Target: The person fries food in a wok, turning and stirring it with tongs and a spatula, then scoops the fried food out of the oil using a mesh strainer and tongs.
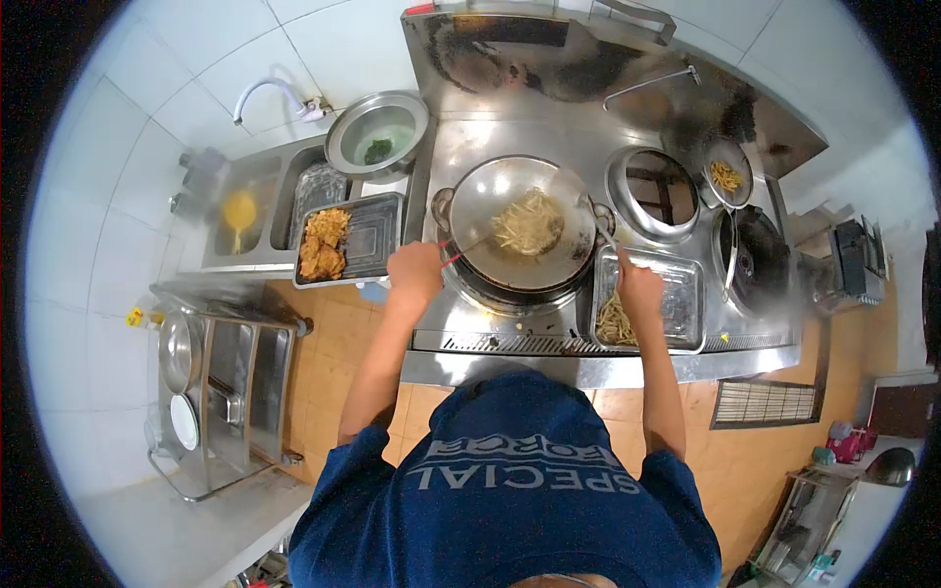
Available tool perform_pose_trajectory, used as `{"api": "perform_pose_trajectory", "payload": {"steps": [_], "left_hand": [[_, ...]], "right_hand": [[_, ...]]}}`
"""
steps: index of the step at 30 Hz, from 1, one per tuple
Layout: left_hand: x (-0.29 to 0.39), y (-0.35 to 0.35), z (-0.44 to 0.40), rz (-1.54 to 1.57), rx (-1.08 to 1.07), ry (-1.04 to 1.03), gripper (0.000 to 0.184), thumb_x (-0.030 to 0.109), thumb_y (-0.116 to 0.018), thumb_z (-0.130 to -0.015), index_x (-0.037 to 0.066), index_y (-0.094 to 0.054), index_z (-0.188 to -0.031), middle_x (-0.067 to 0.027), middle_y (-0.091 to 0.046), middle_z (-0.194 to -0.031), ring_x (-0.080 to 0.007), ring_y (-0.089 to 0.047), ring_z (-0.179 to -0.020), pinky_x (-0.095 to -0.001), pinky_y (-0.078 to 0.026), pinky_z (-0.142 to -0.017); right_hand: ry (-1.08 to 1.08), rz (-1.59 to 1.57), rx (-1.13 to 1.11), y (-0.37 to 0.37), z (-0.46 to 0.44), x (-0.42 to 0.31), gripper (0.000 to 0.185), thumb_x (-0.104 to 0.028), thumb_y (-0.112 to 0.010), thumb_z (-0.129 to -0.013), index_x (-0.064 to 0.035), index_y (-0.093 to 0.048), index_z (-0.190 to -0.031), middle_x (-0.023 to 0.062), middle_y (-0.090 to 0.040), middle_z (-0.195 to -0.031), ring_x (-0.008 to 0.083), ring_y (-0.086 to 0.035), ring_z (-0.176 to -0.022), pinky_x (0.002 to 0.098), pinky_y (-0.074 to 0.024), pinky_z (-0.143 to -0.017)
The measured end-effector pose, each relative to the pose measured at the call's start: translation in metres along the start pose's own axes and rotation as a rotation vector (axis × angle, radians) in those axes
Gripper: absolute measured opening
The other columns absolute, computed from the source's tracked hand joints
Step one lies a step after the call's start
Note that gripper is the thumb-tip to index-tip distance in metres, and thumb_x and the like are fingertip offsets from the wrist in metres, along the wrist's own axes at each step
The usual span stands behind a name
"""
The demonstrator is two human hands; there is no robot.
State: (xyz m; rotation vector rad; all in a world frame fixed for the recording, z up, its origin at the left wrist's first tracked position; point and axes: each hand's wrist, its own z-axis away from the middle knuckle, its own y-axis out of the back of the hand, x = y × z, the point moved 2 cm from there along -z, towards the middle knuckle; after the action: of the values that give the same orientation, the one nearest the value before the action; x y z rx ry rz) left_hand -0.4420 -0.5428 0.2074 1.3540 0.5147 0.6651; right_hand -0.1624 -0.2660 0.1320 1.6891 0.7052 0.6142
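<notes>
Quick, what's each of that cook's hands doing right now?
Left hand: closed, holding a red-handled utensil angled into the wok.
Right hand: closed, holding a utensil handle; which utensil, I can't tell.

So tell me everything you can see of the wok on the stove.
The wok is a wide, round, metal-looking pan, its inside grey and shiny with brownish marks towards the right rim. Dark loop handles stand out at left and right. It sits roughly level on the stove, with pale strips bunched near its middle. A red-handled tool in the left hand reaches over its rim; the right hand holds another tool by the opposite rim, contact unclear.
</notes>
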Motion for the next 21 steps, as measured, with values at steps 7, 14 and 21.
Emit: {"api": "perform_pose_trajectory", "payload": {"steps": [7, 14, 21], "left_hand": [[0.01, -0.036, -0.006, -0.055, -0.047, -0.054, 0.021, 0.012, -0.07, -0.077, 0.006, -0.069, -0.097, -0.0171, -0.072, -0.091, -0.0341, -0.071, -0.087, -0.0445, -0.057, -0.074], [-0.001, 0.027, 0.004, 0.027, 0.128, 0.032, 0.016, 0.007, -0.065, -0.079, 0.005, -0.071, -0.093, -0.0186, -0.071, -0.091, -0.0351, -0.071, -0.085, -0.0435, -0.058, -0.071], [-0.009, 0.033, 0.0, 0.045, 0.086, 0.06, 0.019, 0.007, -0.065, -0.079, 0.004, -0.068, -0.098, -0.019, -0.071, -0.093, -0.0376, -0.07, -0.086, -0.0449, -0.057, -0.074]], "right_hand": [[-0.016, -0.469, -0.199, -0.013, 0.022, -0.024, 0.023, -0.027, -0.06, -0.093, -0.0179, -0.073, -0.109, 0.0202, -0.068, -0.08, 0.0406, -0.067, -0.076, 0.0489, -0.0542, -0.069], [-0.005, -0.716, -0.103, 0.001, 0.028, -0.018, 0.026, -0.026, -0.063, -0.092, -0.0189, -0.072, -0.116, 0.024, -0.068, -0.091, 0.0416, -0.067, -0.08, 0.0456, -0.0537, -0.073], [-0.036, -0.54, -0.009, 0.057, 0.028, -0.031, 0.026, -0.015, -0.064, -0.091, -0.017, -0.072, -0.116, 0.0215, -0.067, -0.074, 0.0376, -0.065, -0.061, 0.0439, -0.0506, -0.059]]}}
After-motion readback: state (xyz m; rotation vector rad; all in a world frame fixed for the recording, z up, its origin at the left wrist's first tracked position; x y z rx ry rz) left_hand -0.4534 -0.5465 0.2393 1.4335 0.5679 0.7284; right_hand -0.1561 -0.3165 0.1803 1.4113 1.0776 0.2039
